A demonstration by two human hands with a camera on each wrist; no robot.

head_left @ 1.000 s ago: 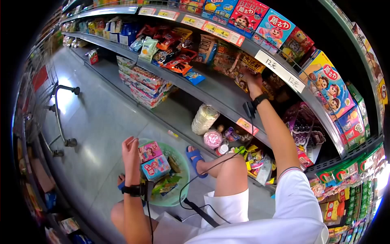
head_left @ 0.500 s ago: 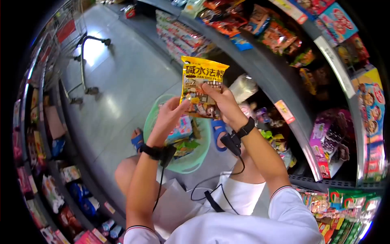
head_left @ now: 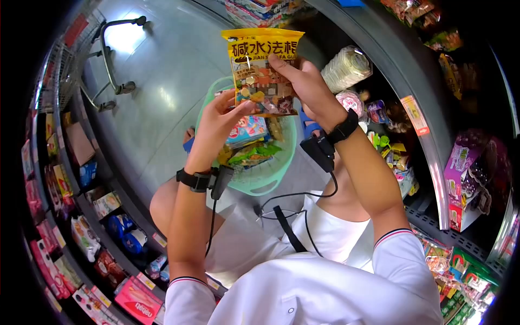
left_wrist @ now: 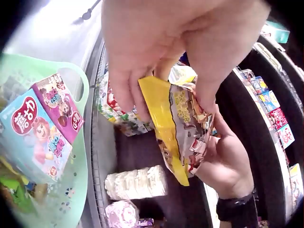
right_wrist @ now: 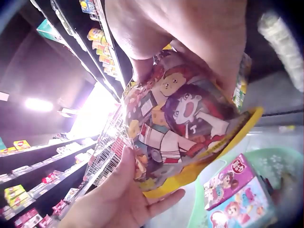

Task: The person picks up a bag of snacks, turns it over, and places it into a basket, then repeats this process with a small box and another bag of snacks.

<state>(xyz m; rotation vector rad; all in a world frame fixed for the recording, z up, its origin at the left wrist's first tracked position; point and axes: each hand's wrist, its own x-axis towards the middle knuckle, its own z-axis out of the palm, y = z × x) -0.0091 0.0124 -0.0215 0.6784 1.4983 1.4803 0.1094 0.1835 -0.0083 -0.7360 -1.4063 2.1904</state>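
A glossy grey tile floor (head_left: 154, 70) runs between dark metal supermarket shelves (head_left: 382, 62) on both sides; a white ceiling lamp (right_wrist: 39, 104) glows overhead.

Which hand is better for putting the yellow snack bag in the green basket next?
Probably the left hand. It and the right hand both hold the snack bag, but in the head view the left overlaps the basket, while the right is off toward the shelf.
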